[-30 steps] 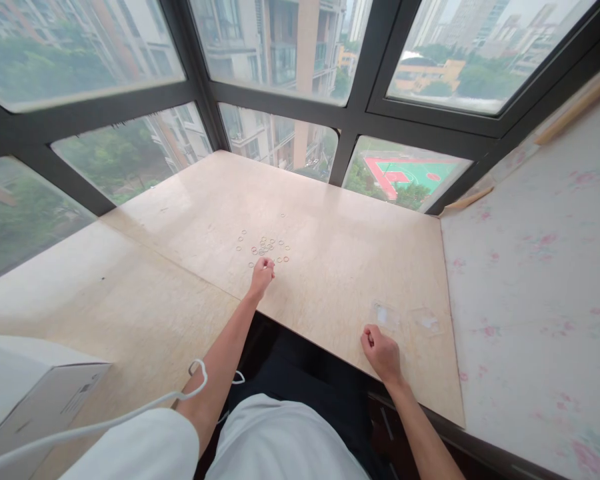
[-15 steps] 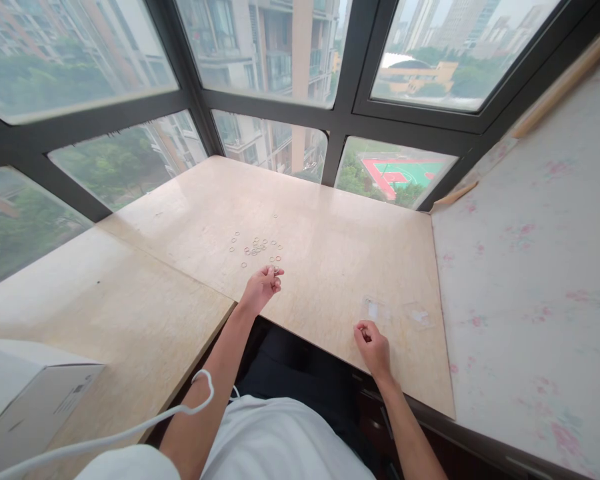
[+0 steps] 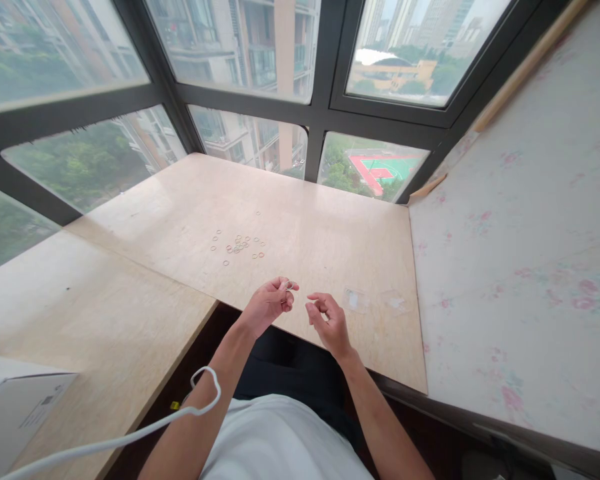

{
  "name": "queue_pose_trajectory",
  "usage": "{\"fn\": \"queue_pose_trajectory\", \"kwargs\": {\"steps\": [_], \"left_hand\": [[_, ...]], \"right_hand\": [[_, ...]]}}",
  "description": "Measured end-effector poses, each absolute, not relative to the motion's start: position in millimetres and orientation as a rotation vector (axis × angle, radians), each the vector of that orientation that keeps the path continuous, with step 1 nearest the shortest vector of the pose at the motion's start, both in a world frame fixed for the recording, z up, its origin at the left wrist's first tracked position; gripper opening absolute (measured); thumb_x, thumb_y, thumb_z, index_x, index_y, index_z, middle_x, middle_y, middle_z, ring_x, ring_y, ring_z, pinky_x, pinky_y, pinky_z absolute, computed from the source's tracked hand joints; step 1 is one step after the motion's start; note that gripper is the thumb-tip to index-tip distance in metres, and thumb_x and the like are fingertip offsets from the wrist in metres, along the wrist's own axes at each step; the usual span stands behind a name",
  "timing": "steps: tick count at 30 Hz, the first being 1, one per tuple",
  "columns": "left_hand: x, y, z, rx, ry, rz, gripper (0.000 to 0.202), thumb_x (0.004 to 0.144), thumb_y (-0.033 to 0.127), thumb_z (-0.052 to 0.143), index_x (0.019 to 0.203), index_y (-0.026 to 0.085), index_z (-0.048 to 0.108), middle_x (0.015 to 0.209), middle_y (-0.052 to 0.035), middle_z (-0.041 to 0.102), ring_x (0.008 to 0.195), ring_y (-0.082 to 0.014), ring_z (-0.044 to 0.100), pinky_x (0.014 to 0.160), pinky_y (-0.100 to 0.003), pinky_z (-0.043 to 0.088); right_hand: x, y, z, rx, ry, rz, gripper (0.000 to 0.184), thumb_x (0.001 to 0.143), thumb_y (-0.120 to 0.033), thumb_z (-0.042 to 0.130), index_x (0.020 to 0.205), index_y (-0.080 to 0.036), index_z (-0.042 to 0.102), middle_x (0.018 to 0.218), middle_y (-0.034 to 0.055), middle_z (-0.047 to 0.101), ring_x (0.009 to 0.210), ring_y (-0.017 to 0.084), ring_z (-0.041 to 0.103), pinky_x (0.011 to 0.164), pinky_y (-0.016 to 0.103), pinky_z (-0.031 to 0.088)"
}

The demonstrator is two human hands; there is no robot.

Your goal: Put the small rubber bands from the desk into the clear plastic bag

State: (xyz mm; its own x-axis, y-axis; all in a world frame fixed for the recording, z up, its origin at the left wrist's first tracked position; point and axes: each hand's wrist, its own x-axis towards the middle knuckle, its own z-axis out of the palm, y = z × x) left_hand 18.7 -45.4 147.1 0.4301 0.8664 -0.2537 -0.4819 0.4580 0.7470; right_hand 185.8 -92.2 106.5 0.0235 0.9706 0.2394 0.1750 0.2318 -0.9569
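Observation:
My left hand (image 3: pixel 270 300) is just above the front edge of the pale tabletop, pinching a small thin ring (image 3: pixel 290 285) between thumb and fingers. Close by on its right is my right hand (image 3: pixel 329 323), fingers curled, with thumb and forefinger apart and nothing visible between them. A small gap separates the two hands. Beyond my left hand, several thin rings (image 3: pixel 239 244) lie loosely clustered on the tabletop (image 3: pixel 320 233); a few look reddish, the others pale or metallic.
Two clear plastic bags (image 3: pixel 354 300) lie right of my right hand. A white box (image 3: pixel 25 407) stands at the lower left, and a white cable (image 3: pixel 130 437) crosses my left forearm. Windows border the back; a flowered wall (image 3: pixel 500 267) rises on the right.
My right hand has moved left, away from beside the bags, and its thumb and forefinger have parted. My left hand has drawn back from the rings towards it. The view has shifted right.

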Motion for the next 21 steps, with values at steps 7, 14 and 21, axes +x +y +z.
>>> {"fn": "queue_pose_trajectory", "kwargs": {"steps": [7,14,21], "left_hand": [[37.1,-50.2,155.7,0.713,0.69,0.791,0.025,0.077,0.033,0.072,0.077,0.015,0.055,0.08,-0.0016,0.059,0.061,-0.0077,0.048,0.059,-0.022,0.038],[40.8,-47.7,152.9,0.706,0.632,0.738,0.025,0.079,0.034,0.071,0.075,0.016,0.054,0.069,0.0012,0.052,0.061,-0.0082,0.046,0.059,-0.021,0.038],[37.5,-51.2,146.7,0.674,0.65,0.693,0.026,0.078,0.035,0.071,0.075,0.016,0.054,0.069,0.0003,0.053,0.062,-0.0089,0.048,0.061,-0.021,0.039]], "right_hand": [[188.9,-82.3,137.9,-1.087,-1.486,0.825,0.026,0.091,-0.03,0.054,0.115,-0.021,0.058,0.059,-0.0057,0.058,0.054,0.011,0.054,0.058,0.026,0.047],[184.5,-85.3,133.4,-1.17,-1.443,0.683,0.019,0.09,-0.026,0.056,0.107,-0.021,0.062,0.081,0.0022,0.07,0.069,0.014,0.064,0.066,0.028,0.053],[181.2,-91.4,130.7,-1.25,-1.399,0.687,0.016,0.09,-0.028,0.056,0.1,-0.02,0.065,0.087,0.0049,0.068,0.076,0.016,0.063,0.069,0.031,0.052]]}}
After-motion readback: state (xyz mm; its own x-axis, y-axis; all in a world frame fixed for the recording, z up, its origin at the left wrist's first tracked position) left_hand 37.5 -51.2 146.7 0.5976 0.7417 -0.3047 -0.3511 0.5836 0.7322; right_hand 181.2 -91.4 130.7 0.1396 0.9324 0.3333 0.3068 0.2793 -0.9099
